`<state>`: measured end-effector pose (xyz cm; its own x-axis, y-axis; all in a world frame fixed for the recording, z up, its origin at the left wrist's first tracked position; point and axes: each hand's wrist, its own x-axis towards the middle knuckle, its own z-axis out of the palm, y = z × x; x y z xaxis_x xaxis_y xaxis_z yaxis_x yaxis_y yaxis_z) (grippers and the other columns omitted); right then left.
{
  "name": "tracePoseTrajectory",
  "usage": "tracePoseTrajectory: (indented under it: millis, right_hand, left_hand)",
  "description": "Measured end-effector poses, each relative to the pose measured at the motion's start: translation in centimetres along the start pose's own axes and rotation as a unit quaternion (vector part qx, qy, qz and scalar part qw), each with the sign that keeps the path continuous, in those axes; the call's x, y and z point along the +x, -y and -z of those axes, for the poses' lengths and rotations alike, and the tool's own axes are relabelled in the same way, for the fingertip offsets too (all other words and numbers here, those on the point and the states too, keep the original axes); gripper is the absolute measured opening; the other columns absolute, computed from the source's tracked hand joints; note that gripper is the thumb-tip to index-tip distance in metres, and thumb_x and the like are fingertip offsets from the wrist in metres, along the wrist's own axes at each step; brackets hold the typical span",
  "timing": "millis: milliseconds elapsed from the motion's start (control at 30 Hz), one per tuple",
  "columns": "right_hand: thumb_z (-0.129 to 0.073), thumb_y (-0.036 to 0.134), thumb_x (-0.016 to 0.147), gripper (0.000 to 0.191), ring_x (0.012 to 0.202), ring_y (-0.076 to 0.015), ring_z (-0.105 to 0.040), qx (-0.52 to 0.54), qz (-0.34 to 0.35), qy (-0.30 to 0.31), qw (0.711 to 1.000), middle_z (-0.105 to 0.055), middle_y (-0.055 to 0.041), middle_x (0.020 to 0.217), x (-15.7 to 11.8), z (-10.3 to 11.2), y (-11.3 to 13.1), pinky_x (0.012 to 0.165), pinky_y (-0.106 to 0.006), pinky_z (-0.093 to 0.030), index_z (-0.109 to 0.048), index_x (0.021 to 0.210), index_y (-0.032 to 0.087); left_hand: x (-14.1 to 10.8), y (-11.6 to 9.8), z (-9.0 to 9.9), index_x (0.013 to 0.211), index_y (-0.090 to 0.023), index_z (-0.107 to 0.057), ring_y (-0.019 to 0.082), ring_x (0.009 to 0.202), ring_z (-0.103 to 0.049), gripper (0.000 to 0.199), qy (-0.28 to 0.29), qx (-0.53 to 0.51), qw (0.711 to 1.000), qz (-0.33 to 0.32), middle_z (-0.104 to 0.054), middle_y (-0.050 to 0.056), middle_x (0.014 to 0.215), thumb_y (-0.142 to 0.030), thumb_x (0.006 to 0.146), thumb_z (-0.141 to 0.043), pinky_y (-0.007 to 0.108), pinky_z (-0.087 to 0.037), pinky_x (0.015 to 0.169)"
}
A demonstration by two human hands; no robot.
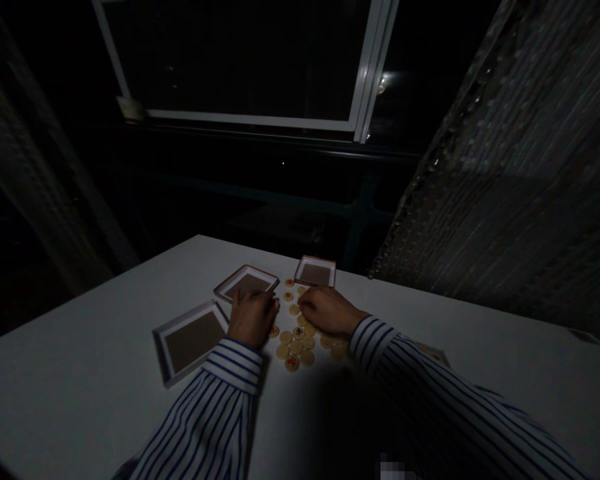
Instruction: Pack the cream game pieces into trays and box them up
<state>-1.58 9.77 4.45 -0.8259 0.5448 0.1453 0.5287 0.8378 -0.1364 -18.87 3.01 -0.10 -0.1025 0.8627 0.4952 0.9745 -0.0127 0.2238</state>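
Several round, pale wooden xiangqi pieces (296, 347) lie face down in a cluster on the white table, among them a face-up piece with a black character (299, 332) and one with a red character (292, 363). Farther back, red-marked pieces (289, 297) form a loose column. At the column's left, my left hand (253, 317) has its fingers closed around a xiangqi piece (277, 305), which shows only partly at the fingertips. Over the pieces on the right, my right hand (330, 310) is curled with its fingers together; whatever they hold is hidden.
An open shallow box (160, 357) lies left of my left hand, and another box part (221, 291) sits behind that hand. A smaller tray (316, 259) is at the table's back edge. Near my right sleeve lies a flat printed item (437, 353). A beaded curtain (505, 167) hangs at right.
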Motion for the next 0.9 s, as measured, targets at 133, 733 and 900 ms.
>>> tracePoseTrajectory:
  millis: [133, 733, 900]
  right_hand:
    - [-0.038, 0.024, 0.079, 0.025, 0.087, -0.0153, -0.055, -0.001, -0.007, -0.002, 1.0, -0.063, -0.0048, 0.092, -0.4, 0.3, -0.1, 0.077, -0.024, -0.034, -0.062, 0.086, 0.019]
    - [-0.038, 0.025, 0.08, 0.028, 0.092, -0.0165, -0.053, 0.006, -0.026, -0.016, 1.0, -0.061, -0.0052, 0.098, -3.0, 2.9, 0.0, 0.079, -0.025, -0.035, -0.06, 0.096, 0.019]
    - [-0.039, 0.025, 0.079, 0.027, 0.09, -0.016, -0.053, 0.005, -0.014, -0.037, 0.999, -0.061, -0.0054, 0.096, -4.2, 3.6, 0.0, 0.078, -0.025, -0.035, -0.06, 0.095, 0.019]
  left_hand:
    - [0.1, -0.2, 0.3, 0.097, -0.021, -0.058, 0.022, 0.093, -0.052, 0.029, -0.02, -0.028, 0.999, -0.009, -0.063, 0.007, 0.092, -0.032, 0.079, -0.039, 0.049, -0.02, 0.096]
    - [-0.2, -2.0, 2.1, 0.104, -0.018, -0.052, 0.02, 0.097, -0.053, 0.033, -0.065, -0.195, 0.979, 0.016, -0.06, 0.007, 0.103, -0.036, 0.078, -0.044, 0.039, -0.039, 0.088]
    - [-0.5, -2.9, 2.4, 0.106, -0.017, -0.052, 0.02, 0.099, -0.052, 0.035, -0.054, -0.221, 0.974, 0.007, -0.058, 0.007, 0.105, -0.036, 0.076, -0.045, 0.037, -0.04, 0.088]
